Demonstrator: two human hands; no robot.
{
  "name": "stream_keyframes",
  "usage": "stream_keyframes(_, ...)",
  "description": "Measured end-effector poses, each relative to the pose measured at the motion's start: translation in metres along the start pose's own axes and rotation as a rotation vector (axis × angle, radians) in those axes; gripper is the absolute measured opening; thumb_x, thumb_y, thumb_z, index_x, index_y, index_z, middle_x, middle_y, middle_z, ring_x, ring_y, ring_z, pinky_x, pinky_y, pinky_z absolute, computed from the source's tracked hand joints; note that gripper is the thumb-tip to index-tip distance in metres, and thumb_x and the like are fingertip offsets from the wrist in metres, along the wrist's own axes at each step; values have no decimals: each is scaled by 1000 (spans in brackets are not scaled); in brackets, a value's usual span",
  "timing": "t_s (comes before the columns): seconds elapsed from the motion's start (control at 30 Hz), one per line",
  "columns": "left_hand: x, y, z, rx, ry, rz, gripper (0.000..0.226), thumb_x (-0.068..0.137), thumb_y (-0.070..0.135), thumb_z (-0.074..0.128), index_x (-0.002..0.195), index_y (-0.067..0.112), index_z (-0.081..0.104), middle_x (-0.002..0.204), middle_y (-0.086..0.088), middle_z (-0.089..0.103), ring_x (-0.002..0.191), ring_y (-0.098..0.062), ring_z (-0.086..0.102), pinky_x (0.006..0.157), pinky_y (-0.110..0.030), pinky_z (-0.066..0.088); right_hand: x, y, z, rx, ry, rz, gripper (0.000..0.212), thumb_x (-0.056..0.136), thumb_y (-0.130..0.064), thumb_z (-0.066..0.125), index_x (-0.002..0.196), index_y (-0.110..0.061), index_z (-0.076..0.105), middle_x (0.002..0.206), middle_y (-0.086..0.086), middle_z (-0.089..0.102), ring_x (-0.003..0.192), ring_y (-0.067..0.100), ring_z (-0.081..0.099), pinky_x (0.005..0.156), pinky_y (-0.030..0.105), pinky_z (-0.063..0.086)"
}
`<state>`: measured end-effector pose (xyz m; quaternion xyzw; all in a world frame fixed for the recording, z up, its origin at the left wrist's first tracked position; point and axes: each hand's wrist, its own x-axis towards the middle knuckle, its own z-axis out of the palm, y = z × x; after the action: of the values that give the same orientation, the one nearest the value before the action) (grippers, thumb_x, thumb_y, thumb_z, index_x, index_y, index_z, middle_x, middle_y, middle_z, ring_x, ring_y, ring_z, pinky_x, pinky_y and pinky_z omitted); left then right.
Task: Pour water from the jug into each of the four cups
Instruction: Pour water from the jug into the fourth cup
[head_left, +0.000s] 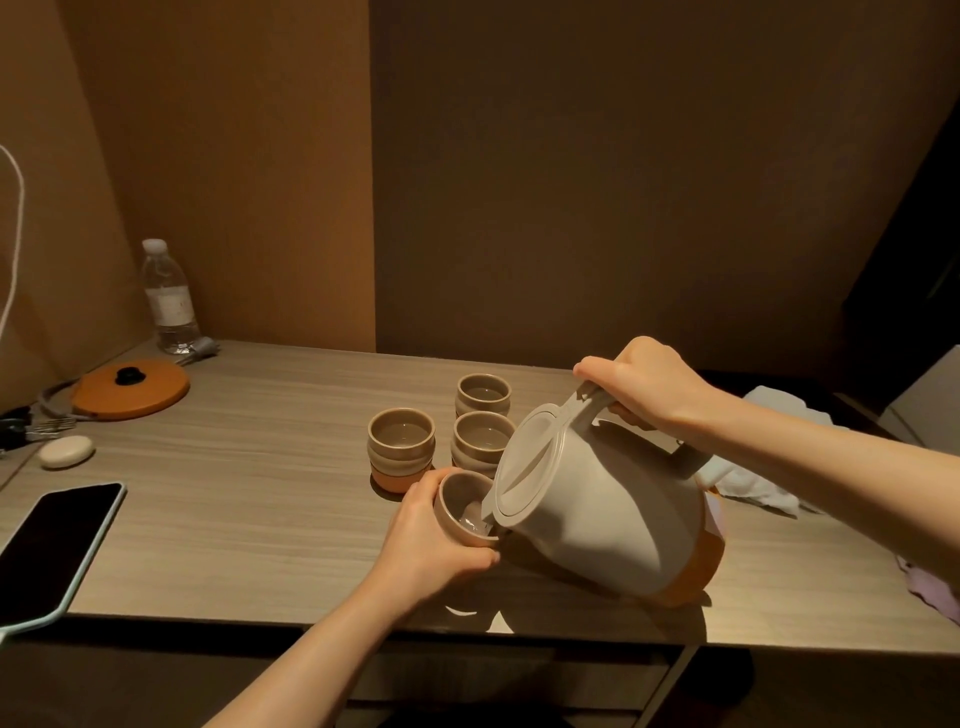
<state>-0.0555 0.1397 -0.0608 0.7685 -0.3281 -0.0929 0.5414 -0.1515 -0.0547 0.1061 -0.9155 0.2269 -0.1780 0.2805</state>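
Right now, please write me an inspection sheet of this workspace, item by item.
Surface: wood-grain table, lit dimly.
Job's things: tilted jug pours water into the held cup; three cups stand behind it with water inside.
Clutter: phone, orange lid, water bottle, soap-like oval, white cloth.
Hands: left hand grips the held cup; right hand grips the jug handle.
Cables: white cord on the left; grey cable near the lid.
Surroundings: brown walls.
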Motion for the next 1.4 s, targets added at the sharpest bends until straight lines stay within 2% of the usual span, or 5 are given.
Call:
stream_keyframes(0.53,-2,0,3,-44,-8,16,89,40,32,89,120,30,50,118,8,59,113,-11,54,99,-37,46,4,-1,-5,-56,-12,-32,50,91,-37,55,54,-5,65,45,3,52,46,16,50,56,30,44)
stream_keyframes(0.9,-3,-3,5,-81,-3,26,84,41,28,90,115,34,50,114,11,60,109,-7,56,92,-25,46,4,-6,-4,-87,-29,-55,54,93,-39,52,69,6,70,57,12,56,53,20,53,61,35,47)
stream_keyframes(1.17,-4,-6,7,-124,-9,21,84,41,32,88,115,38,49,113,15,59,107,1,55,83,-9,43,4,-9,-7,-101,-33,-76,54,93,-39,52,51,-7,60,54,10,54,51,20,51,63,37,48)
stream_keyframes(1.33,-3,-7,8,-135,-17,23,85,39,33,88,114,38,49,113,13,61,106,-2,57,88,-19,46,2,-11,-9,-101,-38,-55,53,92,-39,53,54,-4,63,50,8,52,49,19,49,61,37,46)
stream_keyframes(1.4,-2,-7,8,-141,-14,26,85,39,31,89,113,39,50,112,13,61,105,0,57,86,-16,45,2,-11,-10,-102,-41,-49,53,92,-39,53,57,-2,64,50,8,52,48,20,48,60,37,45)
